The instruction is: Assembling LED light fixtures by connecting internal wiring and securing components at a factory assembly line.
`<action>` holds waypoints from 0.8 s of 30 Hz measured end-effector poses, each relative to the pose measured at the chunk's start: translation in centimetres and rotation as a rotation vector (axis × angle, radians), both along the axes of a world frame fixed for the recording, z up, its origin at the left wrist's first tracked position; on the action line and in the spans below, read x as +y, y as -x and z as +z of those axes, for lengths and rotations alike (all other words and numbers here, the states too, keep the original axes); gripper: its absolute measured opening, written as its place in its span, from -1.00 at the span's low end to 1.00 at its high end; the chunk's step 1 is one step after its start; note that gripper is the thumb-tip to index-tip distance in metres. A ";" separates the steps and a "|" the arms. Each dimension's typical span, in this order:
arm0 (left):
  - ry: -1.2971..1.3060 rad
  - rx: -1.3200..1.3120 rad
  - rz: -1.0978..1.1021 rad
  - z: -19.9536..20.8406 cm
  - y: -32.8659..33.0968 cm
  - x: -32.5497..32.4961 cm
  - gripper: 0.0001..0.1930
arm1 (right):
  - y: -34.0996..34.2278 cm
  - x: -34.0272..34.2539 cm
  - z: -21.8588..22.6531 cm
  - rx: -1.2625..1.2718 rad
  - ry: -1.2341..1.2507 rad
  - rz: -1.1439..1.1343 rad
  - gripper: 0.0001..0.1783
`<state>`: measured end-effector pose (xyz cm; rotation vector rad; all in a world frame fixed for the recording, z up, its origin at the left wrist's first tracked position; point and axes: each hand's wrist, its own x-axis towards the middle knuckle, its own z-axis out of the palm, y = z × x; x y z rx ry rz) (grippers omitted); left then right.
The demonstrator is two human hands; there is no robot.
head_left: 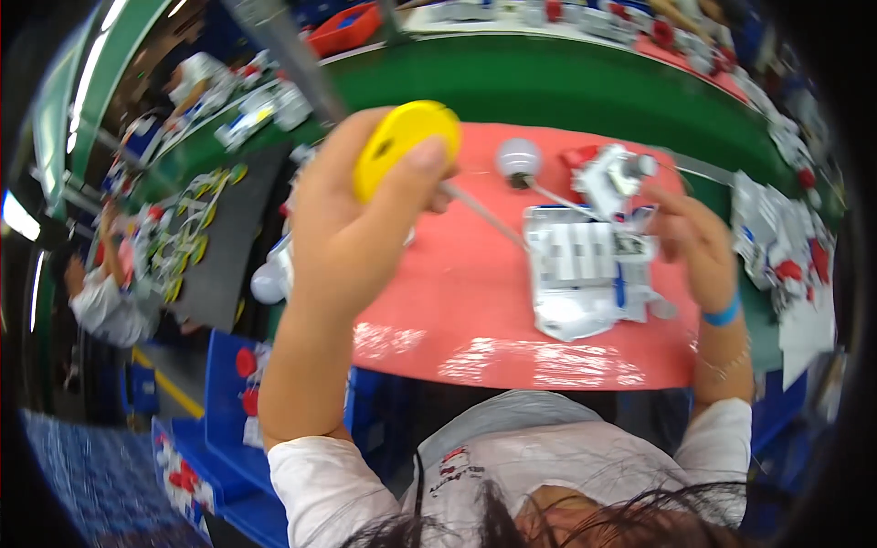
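Raised above the table's left part, my left hand (343,215) is closed round a yellow rounded plastic piece (406,146) with a small dark mark, thumb across its face. A pale cable (484,212) runs from beside that hand to an opened white plastic housing (574,320) with pale blocks inside. My right hand (694,242) is at the housing's right side, fingers bent and smeared by motion; whether they hold anything is unclear. Just beyond its fingertips is a white and red device part (610,178). A white round bulb (519,160) is wired to the housing.
A pink-red sheet (438,310) covers the table. At left, a dark conveyor (224,247) carries yellow-edged parts. Blue bins (228,402) stand low at left. White and red parts (790,256) lie at right. Other people work at far benches and at left.
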<state>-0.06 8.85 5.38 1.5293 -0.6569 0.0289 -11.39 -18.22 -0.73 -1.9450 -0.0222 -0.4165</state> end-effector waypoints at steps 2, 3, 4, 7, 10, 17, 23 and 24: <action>-0.036 -0.022 -0.134 -0.5 -1.1 -4.7 -0.73 | -1.7 0.8 0.2 -0.011 0.271 0.127 -0.64; -0.057 -0.046 -0.196 -0.8 -1.4 -6.7 -0.71 | -2.1 0.8 -0.3 -0.063 0.301 0.143 -0.63; -0.049 -0.043 -0.236 -1.0 -1.4 -8.4 -0.71 | -2.0 0.6 -0.2 0.048 0.293 0.165 -0.65; -0.101 -0.017 -0.311 -1.2 -1.1 -12.4 -0.69 | -2.1 -1.8 -2.1 0.062 0.323 0.202 -0.79; -0.109 -0.052 -0.360 -1.8 -1.1 -15.3 -0.70 | -2.2 -4.1 -4.3 0.012 0.313 0.158 -0.84; -0.107 0.106 -0.343 -3.7 -0.5 -16.7 -0.72 | -2.8 -4.7 -6.7 0.076 0.367 0.214 -0.84; -0.136 0.128 -0.315 -4.4 -1.1 -16.5 -0.72 | -3.1 -4.9 -7.7 0.102 0.456 0.219 -0.87; -0.141 0.133 -0.319 -4.5 -1.1 -16.5 -0.72 | -3.1 -4.9 -7.9 0.054 0.484 0.209 -0.89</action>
